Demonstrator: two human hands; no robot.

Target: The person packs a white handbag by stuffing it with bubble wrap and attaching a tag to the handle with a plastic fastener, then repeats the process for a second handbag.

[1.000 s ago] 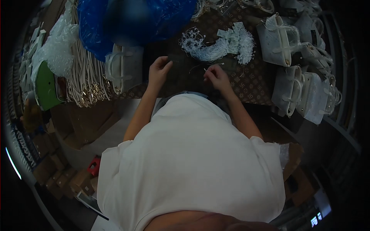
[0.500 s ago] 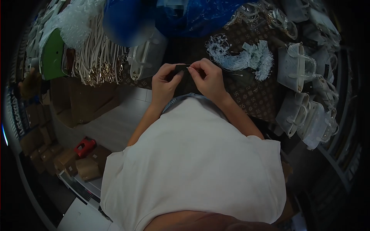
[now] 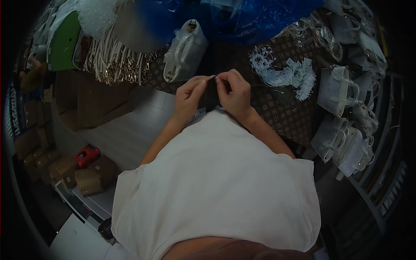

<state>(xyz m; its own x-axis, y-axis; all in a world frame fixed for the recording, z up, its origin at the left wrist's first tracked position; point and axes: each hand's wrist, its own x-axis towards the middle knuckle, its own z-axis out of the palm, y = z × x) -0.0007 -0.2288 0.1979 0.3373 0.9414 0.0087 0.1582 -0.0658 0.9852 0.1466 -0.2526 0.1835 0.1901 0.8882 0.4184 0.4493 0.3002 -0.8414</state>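
Far left fades into darkness; a pale blurred shape [image 3: 141,30], cut off above, covers part of the white straps [image 3: 119,56] and the blue plastic [image 3: 264,21]; the thin dark piece [image 3: 212,78] is mostly hidden by fingertips, and any thread in the grip is too small to make out.

Left to right: green panel [image 3: 64,43]; straps with gold clasps; white handbag [image 3: 186,47] just beyond the left hand [image 3: 189,96]; dark piece between the hands, above the table edge, left thumb and forefinger pinching its near end, right hand [image 3: 233,89] pinching the other; bundle of white strings [image 3: 277,77] on patterned cloth [image 3: 281,115], nothing between it and the right hand; wrapped handbags [image 3: 331,93].

Versus 0.5 s ago: piece showed a broader face, now a narrow line; hands remain close together.
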